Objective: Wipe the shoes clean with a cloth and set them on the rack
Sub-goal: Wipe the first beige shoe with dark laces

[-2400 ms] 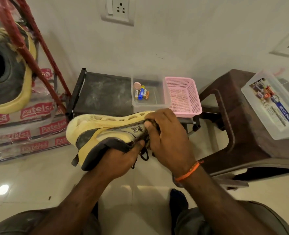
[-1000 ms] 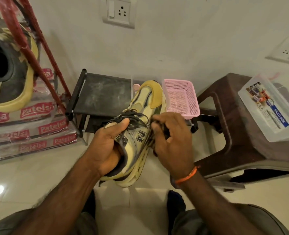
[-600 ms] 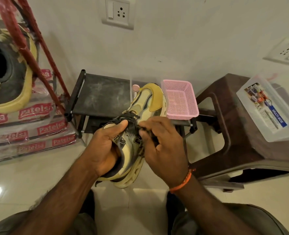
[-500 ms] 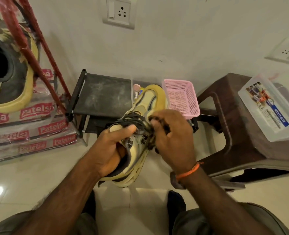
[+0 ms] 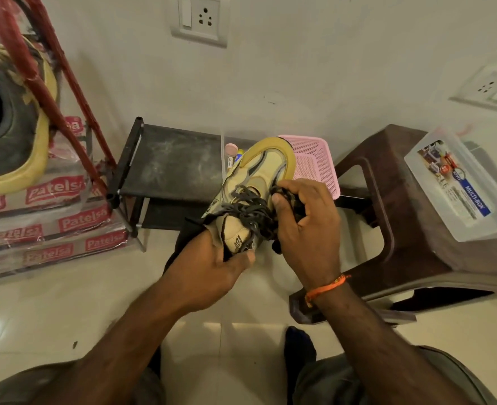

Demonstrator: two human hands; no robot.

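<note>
The left hand (image 5: 212,264) reaches into the shoe (image 5: 259,182), so its fingers are hidden inside; only the thumb shows at the collar. The right hand (image 5: 302,226) curls round something dark against the laces (image 5: 250,211); most of it is covered by the fingers, and whether it is the cloth cannot be told. The shoe's toe covers part of the clear tray (image 5: 229,147) and the pink basket (image 5: 314,165). At upper left, a second shoe (image 5: 13,135) is cut off by the frame's edge. The label print on the plastic box (image 5: 457,185) at right is mostly too small to read.
</note>
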